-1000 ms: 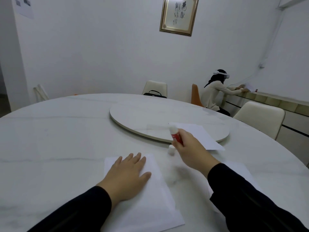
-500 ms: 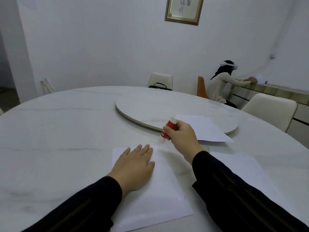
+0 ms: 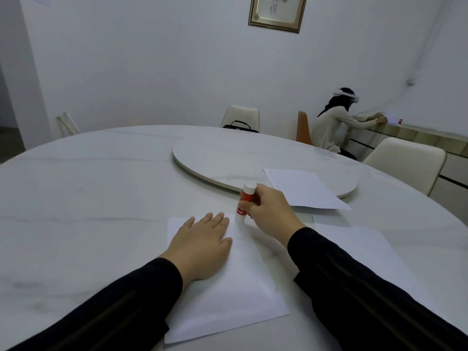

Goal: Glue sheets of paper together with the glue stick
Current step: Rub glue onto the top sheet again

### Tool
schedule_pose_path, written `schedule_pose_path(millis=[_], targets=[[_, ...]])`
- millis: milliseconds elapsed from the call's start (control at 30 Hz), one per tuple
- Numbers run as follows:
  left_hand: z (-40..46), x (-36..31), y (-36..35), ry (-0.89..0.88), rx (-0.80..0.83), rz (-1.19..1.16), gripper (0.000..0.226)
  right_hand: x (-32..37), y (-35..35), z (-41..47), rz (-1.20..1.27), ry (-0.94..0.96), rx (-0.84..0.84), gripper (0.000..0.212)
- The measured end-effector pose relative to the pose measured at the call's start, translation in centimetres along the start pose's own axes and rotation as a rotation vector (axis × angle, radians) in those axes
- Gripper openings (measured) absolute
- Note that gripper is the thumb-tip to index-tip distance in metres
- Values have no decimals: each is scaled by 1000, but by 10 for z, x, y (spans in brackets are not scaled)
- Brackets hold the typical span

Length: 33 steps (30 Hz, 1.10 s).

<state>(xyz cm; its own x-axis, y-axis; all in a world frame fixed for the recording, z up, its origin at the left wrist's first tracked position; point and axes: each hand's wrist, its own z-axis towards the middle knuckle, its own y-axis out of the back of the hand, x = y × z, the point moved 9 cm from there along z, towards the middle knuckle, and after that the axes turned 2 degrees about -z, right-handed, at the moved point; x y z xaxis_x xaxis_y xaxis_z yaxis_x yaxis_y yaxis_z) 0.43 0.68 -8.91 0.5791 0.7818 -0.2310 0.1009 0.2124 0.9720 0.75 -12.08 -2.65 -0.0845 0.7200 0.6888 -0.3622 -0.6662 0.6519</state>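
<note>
Two hands at work on a round white marble table (image 3: 88, 198), w/ the nearest sheet of paper (image 3: 228, 295) as the reference for everything. Left hand (image 3: 202, 247) lies flat on that sheet's far-left part, fingers straight and close together, thumb out to the side, pinning it down. Right hand (image 3: 271, 211) sits at the sheet's far edge, fingers and thumb curled round a red-and-white glue stick (image 3: 245, 202); the stick stands nearly upright, tilted a bit, white end up, lower end down at the sheet's far edge. Can't tell if the tip actually touches the paper.

The sheet's near-right corner points toward the table's near edge; its near-left corner is hidden under the black left sleeve (image 3: 114, 307). Right of the sheet, a second sheet (image 3: 359, 249) lies flat, partly under the right sleeve (image 3: 354, 287), w/ a narrow strip of bare marble between the two. Beyond the sheet, to the right, a small stack of paper (image 3: 304, 188) overhangs the rim of the lazy Susan (image 3: 228, 153), just beside the right hand. Left of the sheet: wide bare tabletop out to the curved edge.

Far beyond, cream chairs (image 3: 405, 160) stand at the table's rim, one w/ a black bag (image 3: 239, 125) on it. Another person (image 3: 334, 127) sits at a wall counter, well apart. A framed picture (image 3: 276, 13) hangs above.
</note>
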Motion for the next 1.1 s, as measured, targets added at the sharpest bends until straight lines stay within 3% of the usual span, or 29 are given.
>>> schedule_pose_path(millis=[233, 433, 567, 833, 933, 1033, 1100], targets=[[1, 2, -2, -1, 1, 2, 56, -1, 3, -8, 30, 4, -12, 3], [2, 3, -1, 0, 7, 2, 56, 11, 13, -33, -19, 50, 92, 14], [1, 3, -3, 5, 15, 5, 56, 14, 28, -70, 5, 74, 127, 6], [1, 4, -2, 22, 18, -30, 56, 24, 46, -133, 125, 133, 241, 9], [2, 2, 0, 8, 92, 24, 53, 17, 50, -140, 146, 105, 286, 13], [-3, 5, 3, 4, 218, -159, 63, 7, 58, -141, 436, 43, 258, 14], [-8, 13, 5, 31, 270, -274, 75, -11, 73, -138, 730, -32, 70, 16]])
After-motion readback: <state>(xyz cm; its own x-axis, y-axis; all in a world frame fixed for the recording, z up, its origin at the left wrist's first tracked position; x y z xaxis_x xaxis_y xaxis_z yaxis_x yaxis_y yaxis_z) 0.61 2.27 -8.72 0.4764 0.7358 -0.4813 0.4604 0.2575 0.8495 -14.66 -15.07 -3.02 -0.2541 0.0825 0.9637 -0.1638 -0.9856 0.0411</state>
